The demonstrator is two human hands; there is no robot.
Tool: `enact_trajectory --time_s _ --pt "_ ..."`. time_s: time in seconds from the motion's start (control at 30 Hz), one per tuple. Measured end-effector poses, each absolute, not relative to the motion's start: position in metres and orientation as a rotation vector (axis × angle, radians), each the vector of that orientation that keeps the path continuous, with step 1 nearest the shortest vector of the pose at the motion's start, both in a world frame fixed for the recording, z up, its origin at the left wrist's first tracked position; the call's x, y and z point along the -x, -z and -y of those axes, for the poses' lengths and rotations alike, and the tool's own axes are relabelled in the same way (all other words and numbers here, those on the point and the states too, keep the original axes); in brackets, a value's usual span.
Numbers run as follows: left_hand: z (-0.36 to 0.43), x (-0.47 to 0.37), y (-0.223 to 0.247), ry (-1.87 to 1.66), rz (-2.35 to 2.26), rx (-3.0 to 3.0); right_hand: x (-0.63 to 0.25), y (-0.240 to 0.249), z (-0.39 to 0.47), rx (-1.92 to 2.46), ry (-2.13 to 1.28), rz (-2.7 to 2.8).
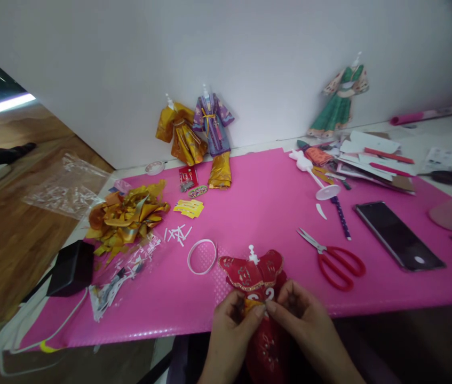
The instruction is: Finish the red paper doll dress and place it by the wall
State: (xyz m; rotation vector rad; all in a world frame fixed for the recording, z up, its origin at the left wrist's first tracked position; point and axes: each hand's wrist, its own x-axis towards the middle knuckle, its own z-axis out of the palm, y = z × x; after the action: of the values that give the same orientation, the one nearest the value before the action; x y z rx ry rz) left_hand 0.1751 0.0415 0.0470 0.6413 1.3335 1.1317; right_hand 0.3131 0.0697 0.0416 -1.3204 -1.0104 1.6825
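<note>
A small red doll dress point(264, 338) with gold-patterned collar flaps and a white hanger peg point(253, 255) lies at the front edge of the table, its skirt hanging over. My left hand point(234, 324) is closed, thumb and fingers pinching a gold strip point(252, 305) at the dress's waist. On the right side of the waist, my right hand point(300, 320) is also closed, its thumb and fingertips meeting my left thumb; what exactly lies between them is hidden. A clear tape roll point(202, 256) is left of the dress, and red-handled scissors point(332, 260) rest to the right.
Gold fabric scraps point(129, 213), white strips point(177, 233) and a black box point(70, 268) occupy the left. Doll outfits point(213, 122) lean on the wall. A phone point(398, 234), a white stand point(309, 173) and papers point(373, 160) are at right.
</note>
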Motion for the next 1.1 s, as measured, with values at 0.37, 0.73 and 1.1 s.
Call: enact_trajectory --time_s 0.37,0.73,1.1 --pt "-0.0427 -0.1768 -0.0497 -1.128 -1.388 -0.621 -0.3161 -0.0356 -0.0680 1.244 -1.795 0.961" --pt "-0.0446 -0.1717 -0.0474 -1.113 -1.358 -0.697 -0.3186 -0.0385 -0.0719 1.270 -1.781 1.056" --pt "-0.0462 -0.1669 -0.0492 -1.076 -1.302 -0.778 -0.3195 -0.0320 -0.0757 1.252 -1.786 1.124"
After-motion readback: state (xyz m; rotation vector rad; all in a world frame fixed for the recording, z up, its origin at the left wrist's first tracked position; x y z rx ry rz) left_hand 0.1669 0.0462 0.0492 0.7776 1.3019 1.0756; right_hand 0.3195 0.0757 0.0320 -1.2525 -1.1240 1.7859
